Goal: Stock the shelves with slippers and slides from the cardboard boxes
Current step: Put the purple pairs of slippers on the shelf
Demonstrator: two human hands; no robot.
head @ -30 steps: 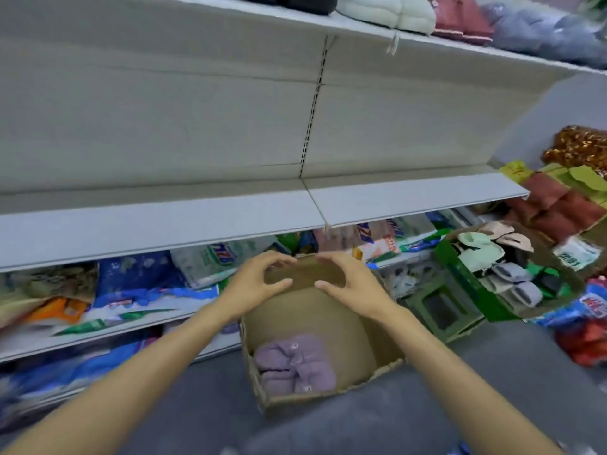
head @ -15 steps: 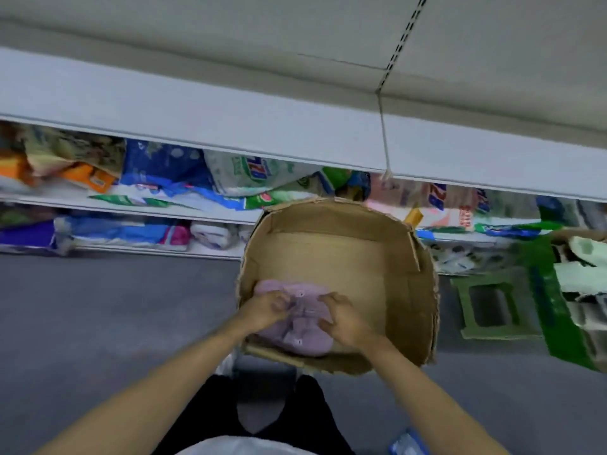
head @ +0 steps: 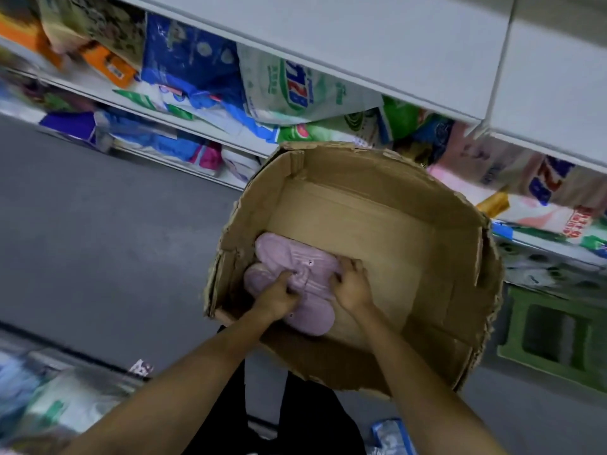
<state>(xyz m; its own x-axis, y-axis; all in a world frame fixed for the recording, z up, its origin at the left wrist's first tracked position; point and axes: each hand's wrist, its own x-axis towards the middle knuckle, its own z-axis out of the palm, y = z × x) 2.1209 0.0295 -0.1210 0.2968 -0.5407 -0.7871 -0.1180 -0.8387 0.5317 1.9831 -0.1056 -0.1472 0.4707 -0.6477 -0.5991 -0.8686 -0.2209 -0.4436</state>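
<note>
Both hands are down inside the cardboard box, which sits on the grey floor in the centre of the frame, its torn rim just in front of the lower shelves. The pink slippers lie stacked in the box's near-left corner, at the lower left of its bare floor, directly under the fingers. The pile's long axis runs diagonally, from the upper left of the box toward the lower right. The left hand has its fingers curled into the middle of the pile, gripping the strap area of the top slipper. The right hand has its fingers bent over the pile's right edge and seems to pinch it, though how firmly cannot be told. Neither hand is nearer; each holds one side, so the lift should go straight up and clear the near wall. The slippers look like soft, smooth moulded foam in pale mauve, with rounded toes and small studs on the straps; how many there are is unclear. An unstocked white shelf crosses the top of the frame.
</note>
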